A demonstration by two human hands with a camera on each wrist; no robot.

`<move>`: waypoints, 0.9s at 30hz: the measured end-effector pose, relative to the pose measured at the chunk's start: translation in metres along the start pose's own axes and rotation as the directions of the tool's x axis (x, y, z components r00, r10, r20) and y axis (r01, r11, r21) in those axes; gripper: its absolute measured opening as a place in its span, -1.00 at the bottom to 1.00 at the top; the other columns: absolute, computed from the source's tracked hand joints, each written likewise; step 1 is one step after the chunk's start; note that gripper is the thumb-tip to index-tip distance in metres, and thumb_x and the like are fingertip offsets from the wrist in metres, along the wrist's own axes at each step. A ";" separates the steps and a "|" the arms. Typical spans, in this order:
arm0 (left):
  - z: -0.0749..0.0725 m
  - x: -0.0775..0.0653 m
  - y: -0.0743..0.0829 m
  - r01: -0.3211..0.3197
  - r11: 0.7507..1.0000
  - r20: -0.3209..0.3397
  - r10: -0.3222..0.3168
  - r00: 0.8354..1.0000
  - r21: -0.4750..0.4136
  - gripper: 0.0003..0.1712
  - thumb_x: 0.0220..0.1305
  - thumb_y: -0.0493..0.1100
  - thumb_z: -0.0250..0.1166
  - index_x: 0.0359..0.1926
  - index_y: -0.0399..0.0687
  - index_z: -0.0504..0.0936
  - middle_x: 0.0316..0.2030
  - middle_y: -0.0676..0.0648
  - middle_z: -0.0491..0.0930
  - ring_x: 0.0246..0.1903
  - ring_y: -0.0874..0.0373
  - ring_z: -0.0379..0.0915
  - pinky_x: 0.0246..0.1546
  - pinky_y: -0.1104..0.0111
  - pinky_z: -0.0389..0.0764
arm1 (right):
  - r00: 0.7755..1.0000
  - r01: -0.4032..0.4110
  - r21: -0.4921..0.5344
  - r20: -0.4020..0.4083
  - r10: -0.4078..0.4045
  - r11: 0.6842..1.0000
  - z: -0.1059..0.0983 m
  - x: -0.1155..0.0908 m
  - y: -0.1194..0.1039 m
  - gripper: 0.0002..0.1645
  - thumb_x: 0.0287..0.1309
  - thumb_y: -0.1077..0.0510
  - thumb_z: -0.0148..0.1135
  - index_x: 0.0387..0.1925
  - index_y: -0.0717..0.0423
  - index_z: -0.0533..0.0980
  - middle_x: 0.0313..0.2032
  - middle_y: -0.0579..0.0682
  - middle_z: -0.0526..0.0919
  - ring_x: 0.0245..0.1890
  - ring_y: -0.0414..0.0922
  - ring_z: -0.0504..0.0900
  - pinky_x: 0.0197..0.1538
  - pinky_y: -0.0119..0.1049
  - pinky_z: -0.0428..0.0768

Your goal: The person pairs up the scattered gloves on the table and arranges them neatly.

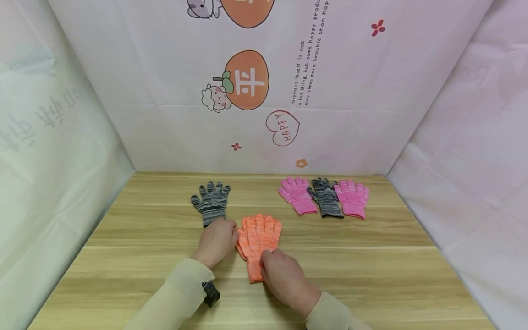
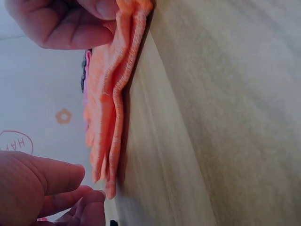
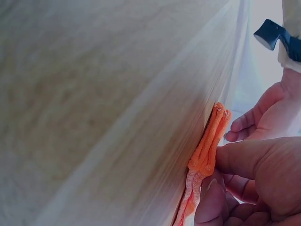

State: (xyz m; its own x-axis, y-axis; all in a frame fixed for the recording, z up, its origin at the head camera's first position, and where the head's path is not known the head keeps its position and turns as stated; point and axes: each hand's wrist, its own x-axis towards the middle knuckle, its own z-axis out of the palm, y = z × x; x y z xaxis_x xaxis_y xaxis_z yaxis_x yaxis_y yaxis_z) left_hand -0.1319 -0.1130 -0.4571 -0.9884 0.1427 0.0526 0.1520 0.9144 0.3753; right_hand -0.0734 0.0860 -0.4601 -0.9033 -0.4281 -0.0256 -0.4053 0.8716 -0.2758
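Note:
Two orange knit gloves (image 1: 257,238) lie stacked in the middle of the table, fingers pointing away from me. My right hand (image 1: 286,279) pinches their right edge near the cuff, and the right wrist view shows its thumb and forefinger at the orange cloth (image 3: 205,153). Just left of the stack is my left hand (image 1: 216,240), its fingers loosely bent close to the gloves' thumb side. Nothing shows between its fingertips in the left wrist view, where they sit by the orange glove fingers (image 2: 106,155). A grey striped glove (image 1: 211,201) lies beyond the left hand, which hides part of its cuff.
At the back right, a pink glove (image 1: 298,196), a dark grey striped glove (image 1: 327,199) and another pink glove (image 1: 353,198) lie side by side, overlapping. White printed cloth (image 1: 338,91) stands behind the wooden table (image 1: 379,256), with more cloth at both sides.

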 end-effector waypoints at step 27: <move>0.002 0.009 -0.007 0.060 0.997 0.001 -0.060 0.998 -0.055 -0.96 0.34 -0.24 0.30 -0.28 -0.05 0.67 -0.36 0.00 0.69 -0.35 0.11 0.60 -0.28 0.17 0.63 | 1.000 0.003 0.007 0.002 -0.003 1.000 0.002 -0.001 0.001 -0.85 0.30 0.11 0.40 -0.33 -0.02 0.55 -0.50 -0.12 0.46 -0.51 -0.21 0.48 -0.45 -0.28 0.49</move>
State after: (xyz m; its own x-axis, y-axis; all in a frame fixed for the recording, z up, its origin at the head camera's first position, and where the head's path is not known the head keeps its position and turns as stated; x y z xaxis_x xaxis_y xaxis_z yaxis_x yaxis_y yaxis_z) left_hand -0.1424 -0.1174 -0.4610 -0.9957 0.0877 0.0287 0.0915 0.8991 0.4281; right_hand -0.0729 0.0866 -0.4620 -0.9019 -0.4310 -0.0271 -0.4067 0.8687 -0.2829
